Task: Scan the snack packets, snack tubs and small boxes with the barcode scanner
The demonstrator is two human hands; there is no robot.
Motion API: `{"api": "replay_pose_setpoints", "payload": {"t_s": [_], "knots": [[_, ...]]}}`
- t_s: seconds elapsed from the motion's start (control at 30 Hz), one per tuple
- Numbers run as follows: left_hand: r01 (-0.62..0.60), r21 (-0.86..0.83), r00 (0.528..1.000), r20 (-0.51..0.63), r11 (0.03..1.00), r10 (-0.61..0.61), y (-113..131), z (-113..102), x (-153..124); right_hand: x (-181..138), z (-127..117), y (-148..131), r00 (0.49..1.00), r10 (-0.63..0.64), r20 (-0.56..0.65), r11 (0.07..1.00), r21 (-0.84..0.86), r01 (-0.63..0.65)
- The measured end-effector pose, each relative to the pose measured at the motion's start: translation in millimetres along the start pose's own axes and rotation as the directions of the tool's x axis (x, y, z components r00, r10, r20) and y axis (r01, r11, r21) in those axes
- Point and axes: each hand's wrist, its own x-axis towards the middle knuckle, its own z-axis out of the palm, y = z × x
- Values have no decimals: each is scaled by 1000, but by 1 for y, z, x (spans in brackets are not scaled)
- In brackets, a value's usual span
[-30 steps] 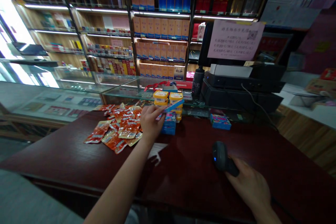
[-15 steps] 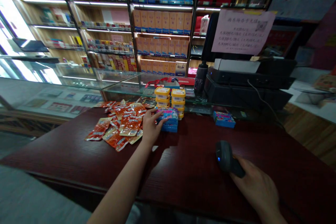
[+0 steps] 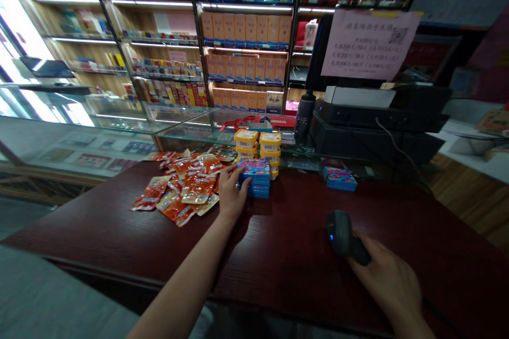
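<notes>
My left hand (image 3: 234, 193) is at the left end of a stack of small blue boxes (image 3: 258, 186) with pink and coloured print. Its thumb is in front and its fingers are behind, closed about the upper boxes; how many it grips is hidden. Right behind stand two stacks of yellow-lidded tubs (image 3: 270, 147). Shiny orange food pouches (image 3: 196, 185) lie heaped to the left of this hand. In my right hand (image 3: 387, 278) is a dark handheld barcode scanner (image 3: 341, 233), gripped by its handle above the table, a blue light showing on its side.
Another small stack of blue boxes (image 3: 339, 178) sits on the dark red table (image 3: 290, 254) at the right. Behind it are a black bottle (image 3: 304, 116), black counter equipment (image 3: 374, 140) and a pink paper sign (image 3: 369, 45). A glass counter (image 3: 178, 130) runs along the back, before stocked shelves.
My left hand has shifted slightly, its thumb and fingers now closer about the left end of the blue boxes. The scanner in my right hand stays nearly in place.
</notes>
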Motion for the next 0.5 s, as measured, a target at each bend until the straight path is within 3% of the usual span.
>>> {"api": "replay_pose_setpoints", "payload": {"t_s": [0.33, 0.5], "knots": [[-174, 199, 985, 42, 964, 169, 15, -4, -11, 4, -8, -2, 1000, 24, -2, 1000, -16, -24], [-404, 134, 907, 184, 905, 378, 39, 3, -10, 5, -6, -1, 1000, 12, -5, 1000, 22, -12]]}}
